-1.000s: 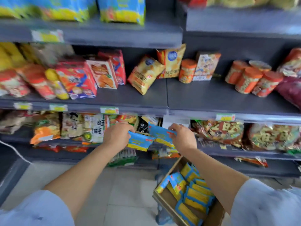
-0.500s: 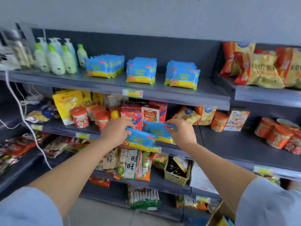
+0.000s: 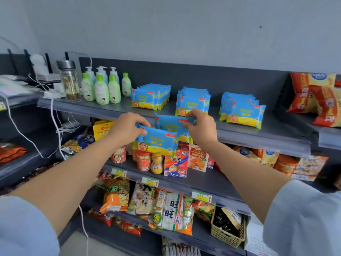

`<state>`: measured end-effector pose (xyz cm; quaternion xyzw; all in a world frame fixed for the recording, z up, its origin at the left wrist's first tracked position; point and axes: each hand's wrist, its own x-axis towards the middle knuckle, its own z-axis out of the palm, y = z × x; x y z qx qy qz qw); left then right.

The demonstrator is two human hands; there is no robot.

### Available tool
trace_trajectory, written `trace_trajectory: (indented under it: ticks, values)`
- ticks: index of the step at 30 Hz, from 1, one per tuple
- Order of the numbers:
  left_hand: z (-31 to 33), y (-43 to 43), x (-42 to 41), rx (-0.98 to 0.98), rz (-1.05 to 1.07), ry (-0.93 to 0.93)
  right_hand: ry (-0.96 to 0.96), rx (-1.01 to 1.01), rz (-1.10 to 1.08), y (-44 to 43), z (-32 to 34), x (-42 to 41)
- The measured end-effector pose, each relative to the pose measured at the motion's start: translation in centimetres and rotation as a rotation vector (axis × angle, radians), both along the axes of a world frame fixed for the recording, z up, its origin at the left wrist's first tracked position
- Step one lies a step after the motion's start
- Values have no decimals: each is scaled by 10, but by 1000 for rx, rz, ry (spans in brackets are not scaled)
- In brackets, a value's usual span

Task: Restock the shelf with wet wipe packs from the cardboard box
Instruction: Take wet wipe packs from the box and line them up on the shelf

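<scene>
Shelf edge [image 3: 249, 134] lies bare ahead; left hand [image 3: 127, 127] pinches near wet wipe pack [image 3: 156, 143], right hand [image 3: 202, 126] pinches far pack [image 3: 170, 123].

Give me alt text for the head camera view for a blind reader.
The left hand holds one wet wipe pack and the right hand a second pack, in front of the top shelf, where three rows of matching packs stand beside green bottles.

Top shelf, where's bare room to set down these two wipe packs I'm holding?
Bare grey metal top shelf shows between the middle row of blue-and-yellow wet wipe packs and the right row, and more widely between that right row and the red-and-yellow snack bags. The left end is crowded with green lotion bottles.
</scene>
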<state>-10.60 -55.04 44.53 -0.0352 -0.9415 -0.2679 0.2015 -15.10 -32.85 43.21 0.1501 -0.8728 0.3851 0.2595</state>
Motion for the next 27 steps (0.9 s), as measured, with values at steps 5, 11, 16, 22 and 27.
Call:
trace_trajectory:
  ticks: [5, 11, 16, 22, 27]
  values:
    - [22, -21, -32, 59, -3, 19, 12, -32, 56, -29, 21, -45]
    - [37, -43, -74, 108, 21, 46, 15, -44, 99, -56, 39, -99]
    - [43, -61, -100, 118, 29, 46, 8, -33, 119, -76, 43, -135]
    - [50, -90, -133, 165, 36, 54, -8, -44, 98, -105, 40, -172]
    - [59, -113, -159, 159, 10, 24, -50, -38, 62, -126, 37, -194]
